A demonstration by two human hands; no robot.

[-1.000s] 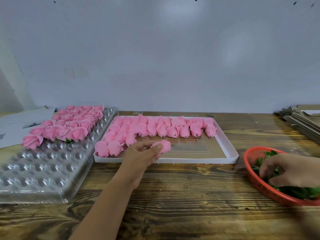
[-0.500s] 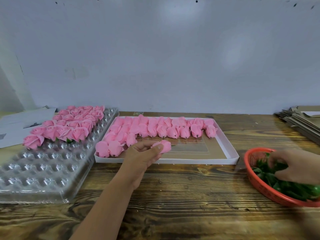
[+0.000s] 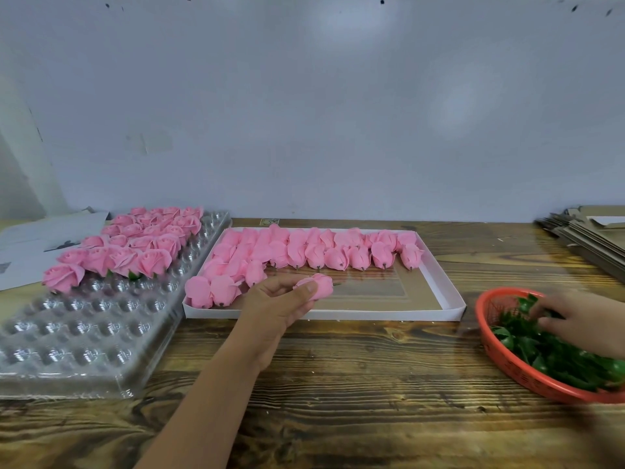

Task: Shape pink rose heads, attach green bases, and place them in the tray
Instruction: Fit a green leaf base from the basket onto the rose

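My left hand [image 3: 277, 304] holds a pink rose head [image 3: 319, 286] between thumb and fingers over the front edge of the white box [image 3: 453, 299]. Several unshaped pink rose heads [image 3: 304, 252] lie in rows in that box. My right hand [image 3: 581, 319] reaches into the red basket [image 3: 487, 336] and its fingertips are among the green bases [image 3: 541, 353]; whether it pinches one is hidden. The clear plastic tray [image 3: 84, 333] on the left carries several finished pink roses [image 3: 135, 245] in its far cells.
The wooden table [image 3: 355, 384] runs under everything. White papers [image 3: 40, 245] lie behind the tray at the far left. A stack of flat cardboard [image 3: 588, 235] sits at the far right. A pale wall [image 3: 304, 113] closes off the back.
My right hand has shifted inside the red basket, moving a little up and back among the green bases. My left hand keeps the rose head in the same spot.
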